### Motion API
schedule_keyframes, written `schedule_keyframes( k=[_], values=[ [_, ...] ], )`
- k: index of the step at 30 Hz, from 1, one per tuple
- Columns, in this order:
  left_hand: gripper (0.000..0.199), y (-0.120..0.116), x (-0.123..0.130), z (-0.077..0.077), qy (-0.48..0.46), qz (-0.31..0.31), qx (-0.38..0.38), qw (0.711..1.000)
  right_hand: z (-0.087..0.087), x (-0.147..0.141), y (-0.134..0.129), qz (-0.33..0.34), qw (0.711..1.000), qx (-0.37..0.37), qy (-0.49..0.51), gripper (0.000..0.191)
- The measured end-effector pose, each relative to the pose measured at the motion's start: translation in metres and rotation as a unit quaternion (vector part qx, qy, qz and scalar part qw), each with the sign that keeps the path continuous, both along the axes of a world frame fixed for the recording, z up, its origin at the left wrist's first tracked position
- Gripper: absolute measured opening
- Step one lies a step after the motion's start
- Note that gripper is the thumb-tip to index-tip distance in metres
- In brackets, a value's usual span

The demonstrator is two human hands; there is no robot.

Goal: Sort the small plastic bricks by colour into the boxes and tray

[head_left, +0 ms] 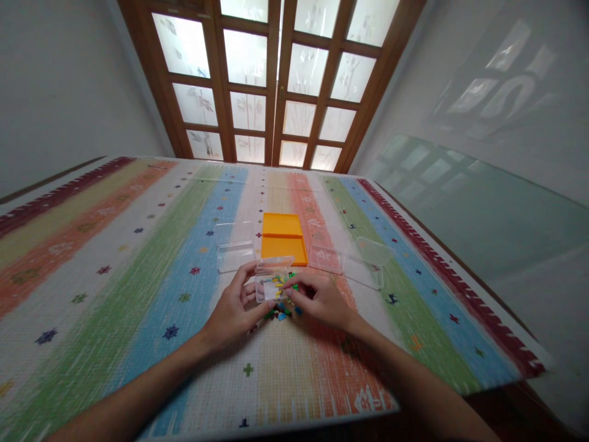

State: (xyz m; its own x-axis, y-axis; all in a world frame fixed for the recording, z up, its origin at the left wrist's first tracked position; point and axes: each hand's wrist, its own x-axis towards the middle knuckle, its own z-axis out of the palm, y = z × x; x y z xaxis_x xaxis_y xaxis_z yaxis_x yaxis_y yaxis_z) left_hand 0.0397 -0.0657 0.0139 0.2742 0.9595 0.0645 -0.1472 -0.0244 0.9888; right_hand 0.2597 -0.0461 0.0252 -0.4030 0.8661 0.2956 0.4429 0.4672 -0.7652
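We judge the work to be partway along: some small coloured pieces (pixel 278 283), mostly yellow with a few others, lie inside the small see-through box (pixel 270 291), while a loose heap (pixel 279 312) of dark, blue and green ones lies outside it, just at its near side, on the cloth-covered counter (pixel 285 380). The box is near the middle of the counter, lid raised, tilted a little towards us. Our left hand (pixel 234 307) has hold of it, fingers curled round its left side and thumb reaching along below. Our right hand (pixel 324 301) is at the box's right side, fingertips drawn close together over the pieces; we cannot tell whether one is pinched between them. Beyond stands an open orange case (pixel 281 225), with an open see-through case (pixel 235 256) to its left and two more, a nearer clear case (pixel 326 259) and a farther-right clear case (pixel 363 272), to its right. The heap, then, is what we see left outside, and no lid is shut on any of these containers.
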Motion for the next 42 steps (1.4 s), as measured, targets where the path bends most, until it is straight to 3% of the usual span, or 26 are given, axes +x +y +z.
schedule_keyframes(
  k=[7, 14, 17, 25, 31, 36, 42],
  values=[
    [0.069, 0.003, -0.003, 0.001, -0.033, 0.009, -0.028, 0.999, 0.002, 0.006, 0.003, -0.075, 0.995, 0.022, 0.060, 0.022],
    [0.070, 0.015, -0.012, 0.004, -0.006, 0.079, -0.034, 0.996, -0.007, 0.016, 0.011, -0.101, 0.993, 0.022, 0.049, 0.022],
    [0.067, 0.019, -0.015, 0.008, -0.013, 0.086, -0.042, 0.995, -0.008, 0.028, 0.019, -0.067, 0.997, 0.034, -0.003, 0.020],
    [0.066, 0.023, -0.020, 0.008, -0.005, 0.084, -0.032, 0.996, -0.011, 0.054, 0.034, 0.093, 0.990, -0.018, -0.102, 0.029],
    [0.063, 0.021, -0.019, 0.008, 0.013, 0.093, -0.020, 0.995, -0.006, 0.050, 0.028, 0.122, 0.982, -0.032, -0.143, 0.029],
    [0.065, 0.020, -0.019, 0.010, 0.009, 0.093, -0.020, 0.995, 0.001, 0.043, 0.019, 0.126, 0.977, 0.054, -0.164, 0.029],
    [0.067, 0.020, -0.019, 0.009, 0.017, 0.090, -0.008, 0.996, -0.006, 0.020, -0.005, 0.169, 0.924, 0.205, -0.276, 0.036]
  ],
)
